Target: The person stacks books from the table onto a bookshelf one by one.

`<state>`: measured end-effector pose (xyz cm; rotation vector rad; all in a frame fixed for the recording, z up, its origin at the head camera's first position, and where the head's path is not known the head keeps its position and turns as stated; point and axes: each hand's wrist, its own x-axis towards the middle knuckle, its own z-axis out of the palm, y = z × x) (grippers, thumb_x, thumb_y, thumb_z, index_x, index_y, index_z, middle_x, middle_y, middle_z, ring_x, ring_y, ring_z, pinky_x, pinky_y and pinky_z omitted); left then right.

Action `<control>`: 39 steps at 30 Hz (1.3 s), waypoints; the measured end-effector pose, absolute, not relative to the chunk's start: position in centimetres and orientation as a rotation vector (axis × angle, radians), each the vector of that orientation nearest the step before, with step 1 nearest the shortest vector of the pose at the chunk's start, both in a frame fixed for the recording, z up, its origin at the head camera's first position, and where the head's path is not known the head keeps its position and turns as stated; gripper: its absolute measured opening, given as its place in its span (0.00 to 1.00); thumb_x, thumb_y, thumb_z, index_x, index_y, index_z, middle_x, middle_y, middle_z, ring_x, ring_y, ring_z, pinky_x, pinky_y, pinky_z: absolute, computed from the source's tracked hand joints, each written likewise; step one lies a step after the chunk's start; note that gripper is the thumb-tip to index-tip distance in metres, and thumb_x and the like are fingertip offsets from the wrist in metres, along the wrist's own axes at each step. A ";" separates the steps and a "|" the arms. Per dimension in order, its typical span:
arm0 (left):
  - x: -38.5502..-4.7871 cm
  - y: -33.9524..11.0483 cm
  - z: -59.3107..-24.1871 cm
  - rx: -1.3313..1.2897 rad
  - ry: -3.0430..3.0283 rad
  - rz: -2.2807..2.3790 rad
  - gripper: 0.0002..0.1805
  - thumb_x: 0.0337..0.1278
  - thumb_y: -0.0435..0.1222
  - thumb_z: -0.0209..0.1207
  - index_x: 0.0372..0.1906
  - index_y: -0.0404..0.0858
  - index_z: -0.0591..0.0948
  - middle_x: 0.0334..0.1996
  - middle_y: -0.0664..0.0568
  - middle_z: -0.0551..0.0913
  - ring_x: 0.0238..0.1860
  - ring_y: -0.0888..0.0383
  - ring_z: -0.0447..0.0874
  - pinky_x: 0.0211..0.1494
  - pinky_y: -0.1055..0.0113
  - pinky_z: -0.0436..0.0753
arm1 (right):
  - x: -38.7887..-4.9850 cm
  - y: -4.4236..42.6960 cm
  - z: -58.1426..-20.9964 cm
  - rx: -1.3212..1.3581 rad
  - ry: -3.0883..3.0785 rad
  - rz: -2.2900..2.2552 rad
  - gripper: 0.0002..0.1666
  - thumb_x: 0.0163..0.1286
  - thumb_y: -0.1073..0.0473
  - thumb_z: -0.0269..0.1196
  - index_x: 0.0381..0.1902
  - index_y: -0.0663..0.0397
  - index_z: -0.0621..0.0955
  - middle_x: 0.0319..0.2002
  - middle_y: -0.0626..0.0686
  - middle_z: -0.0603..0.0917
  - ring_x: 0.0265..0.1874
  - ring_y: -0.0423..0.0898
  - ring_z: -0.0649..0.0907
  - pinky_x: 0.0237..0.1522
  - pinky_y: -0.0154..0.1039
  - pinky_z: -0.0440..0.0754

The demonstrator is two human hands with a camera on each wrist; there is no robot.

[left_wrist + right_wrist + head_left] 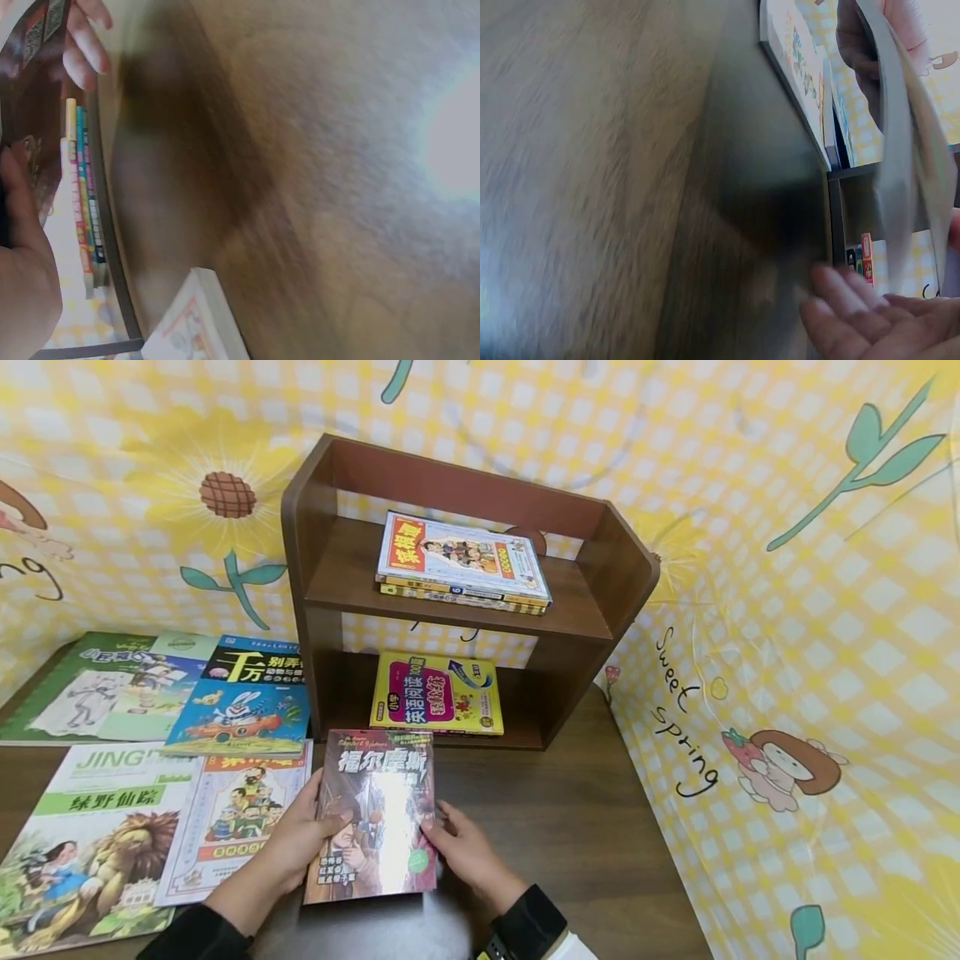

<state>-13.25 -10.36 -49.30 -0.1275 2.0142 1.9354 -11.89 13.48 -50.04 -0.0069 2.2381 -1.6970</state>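
A glossy, dark-covered paperback book (369,860) with white Chinese title characters is held up over the table in the head view, glare across its cover. My left hand (296,831) grips its left edge, thumb on the front cover and fingers hidden behind. At the right edge, my right hand (472,852) touches the book with its thumb. In the right wrist view the fingers (855,315) of that hand extend loosely beside the book's blurred pages. Directly behind the book stands a two-tier brown wooden bookshelf (309,535).
Several books lie on the upper shelf, topped by a blue-bordered comic (465,556); the lower shelf holds a yellow and pink English reading book (438,693). Left on the table are a rabbit-cover book (240,710), a lion-cover book (97,860) and others. Patterned cloth (750,610) surrounds the brown table (577,827).
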 end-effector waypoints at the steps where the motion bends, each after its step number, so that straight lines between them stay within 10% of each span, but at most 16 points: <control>1: -13.2 -10.3 -49.2 -0.121 2.021 1.942 0.45 0.67 0.27 0.49 0.77 0.42 0.34 0.74 0.34 0.48 0.69 0.40 0.57 0.60 0.70 0.71 | -11.9 13.3 -50.0 -0.009 2.208 -1.717 0.37 0.72 0.51 0.58 0.69 0.69 0.63 0.53 0.65 0.80 0.48 0.55 0.81 0.51 0.51 0.80; 12: -13.0 -10.2 -48.3 -0.116 2.160 1.912 0.51 0.64 0.30 0.55 0.76 0.40 0.30 0.73 0.29 0.49 0.69 0.35 0.59 0.67 0.49 0.67 | -12.3 11.9 -49.3 0.199 2.146 -1.969 0.28 0.66 0.64 0.61 0.65 0.63 0.71 0.31 0.52 0.81 0.26 0.41 0.77 0.26 0.34 0.76; 17: -13.1 -10.5 -48.0 -0.122 1.921 2.074 0.47 0.67 0.33 0.55 0.76 0.39 0.35 0.67 0.26 0.61 0.52 0.47 0.80 0.49 0.57 0.83 | -12.7 12.2 -48.6 0.275 2.188 -1.988 0.26 0.72 0.62 0.56 0.67 0.57 0.71 0.49 0.59 0.81 0.43 0.47 0.80 0.44 0.40 0.80; 22: -13.4 -11.5 -47.4 -0.121 1.739 2.207 0.35 0.67 0.32 0.53 0.71 0.34 0.48 0.60 0.39 0.70 0.45 0.61 0.80 0.46 0.60 0.83 | -13.6 13.2 -47.5 0.251 2.218 -1.932 0.25 0.75 0.63 0.50 0.68 0.55 0.71 0.67 0.62 0.70 0.64 0.58 0.70 0.65 0.55 0.68; 27: -14.2 -13.2 -47.0 -0.019 1.605 2.304 0.24 0.68 0.31 0.51 0.63 0.38 0.56 0.46 0.57 0.78 0.43 0.60 0.82 0.45 0.59 0.84 | -14.7 14.3 -46.2 0.182 2.238 -1.820 0.24 0.74 0.64 0.51 0.67 0.54 0.73 0.65 0.63 0.72 0.61 0.57 0.73 0.62 0.53 0.70; 32: -14.7 -14.4 -46.2 0.137 1.581 2.225 0.20 0.68 0.32 0.51 0.61 0.42 0.62 0.43 0.53 0.81 0.39 0.55 0.85 0.41 0.60 0.85 | -15.9 15.3 -45.0 0.098 2.253 -1.667 0.23 0.73 0.64 0.52 0.65 0.53 0.75 0.62 0.62 0.74 0.55 0.52 0.76 0.58 0.47 0.73; 39: -14.9 -14.0 -45.1 0.314 1.697 2.042 0.45 0.59 0.29 0.60 0.76 0.41 0.48 0.63 0.38 0.67 0.41 0.50 0.84 0.38 0.52 0.86 | -17.0 15.9 -43.7 0.026 2.245 -1.573 0.23 0.73 0.64 0.52 0.64 0.53 0.76 0.57 0.60 0.78 0.47 0.48 0.79 0.49 0.41 0.77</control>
